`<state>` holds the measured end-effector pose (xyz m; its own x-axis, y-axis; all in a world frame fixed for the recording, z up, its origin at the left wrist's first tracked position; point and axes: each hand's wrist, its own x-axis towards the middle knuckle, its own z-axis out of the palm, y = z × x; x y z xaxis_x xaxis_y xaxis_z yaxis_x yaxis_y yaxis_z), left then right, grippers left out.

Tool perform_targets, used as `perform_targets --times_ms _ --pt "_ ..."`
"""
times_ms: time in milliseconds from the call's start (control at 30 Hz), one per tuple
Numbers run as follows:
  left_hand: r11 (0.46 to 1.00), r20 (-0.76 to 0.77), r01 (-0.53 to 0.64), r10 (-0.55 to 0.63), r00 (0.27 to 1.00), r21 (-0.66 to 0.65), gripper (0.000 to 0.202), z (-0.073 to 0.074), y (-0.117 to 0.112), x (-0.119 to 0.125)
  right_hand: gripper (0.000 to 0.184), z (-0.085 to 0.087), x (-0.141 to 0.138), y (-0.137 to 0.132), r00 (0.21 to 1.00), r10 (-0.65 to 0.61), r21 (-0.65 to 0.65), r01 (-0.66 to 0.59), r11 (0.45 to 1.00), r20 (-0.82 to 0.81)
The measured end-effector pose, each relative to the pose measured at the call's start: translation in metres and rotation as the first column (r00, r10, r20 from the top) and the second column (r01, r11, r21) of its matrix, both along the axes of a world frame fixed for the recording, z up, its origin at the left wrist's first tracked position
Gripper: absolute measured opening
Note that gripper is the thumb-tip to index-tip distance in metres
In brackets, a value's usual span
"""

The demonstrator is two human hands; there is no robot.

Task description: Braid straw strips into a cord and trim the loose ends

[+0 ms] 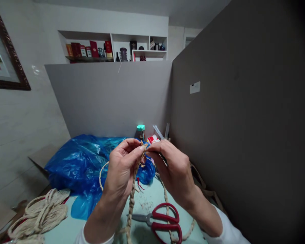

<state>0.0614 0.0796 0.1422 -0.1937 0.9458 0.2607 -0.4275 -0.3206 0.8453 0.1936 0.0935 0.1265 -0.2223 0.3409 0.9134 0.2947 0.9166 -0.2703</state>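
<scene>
A tan braided cord (132,200) hangs down from between my hands toward the front of the table. My left hand (123,166) pinches its upper end between thumb and fingers. Right beside it, my right hand (171,166) has thumb and forefinger pressed together at the same end, touching the cord's tip. Part of my right hand's fingers is hidden behind the hand. Below my hands, red-handled scissors (152,218) lie on the pale green table (144,193), with more braided cord passing under the handles.
A big blue plastic bag (78,166) covers the table's back left. A coiled bundle of tan cord (44,211) lies at the front left. Behind my hands stands a jar with a turquoise lid (140,128). Grey partitions (112,98) close off the back and right.
</scene>
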Motion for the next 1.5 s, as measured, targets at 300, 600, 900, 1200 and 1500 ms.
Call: perform_targets --times_ms 300,600,900,1200,1500 --pt "0.991 -0.089 0.134 -0.132 0.987 0.013 0.016 -0.001 -0.002 -0.004 0.002 0.006 0.008 0.006 0.992 0.109 -0.198 -0.119 0.973 -0.061" --pt "0.989 -0.027 0.146 -0.145 0.989 0.028 0.005 0.002 -0.012 0.002 0.014 0.007 0.010 0.013 0.774 0.404 -0.506 -0.627 0.592 -0.488" --pt "0.992 -0.093 0.129 -0.127 0.987 0.010 0.011 0.009 -0.023 -0.001 0.012 0.006 0.008 0.013 0.654 0.416 -0.466 -0.749 0.471 -0.632" --pt "0.994 -0.339 0.050 -0.015 0.941 0.095 0.014 0.003 -0.020 -0.004 0.009 0.005 0.009 0.010 0.700 0.411 -0.457 -0.702 0.547 -0.584" --pt "0.992 -0.181 0.126 -0.119 0.976 0.030 0.014 0.004 -0.021 -0.003 0.005 0.009 0.009 0.003 0.801 0.387 -0.400 -0.574 0.715 -0.457"
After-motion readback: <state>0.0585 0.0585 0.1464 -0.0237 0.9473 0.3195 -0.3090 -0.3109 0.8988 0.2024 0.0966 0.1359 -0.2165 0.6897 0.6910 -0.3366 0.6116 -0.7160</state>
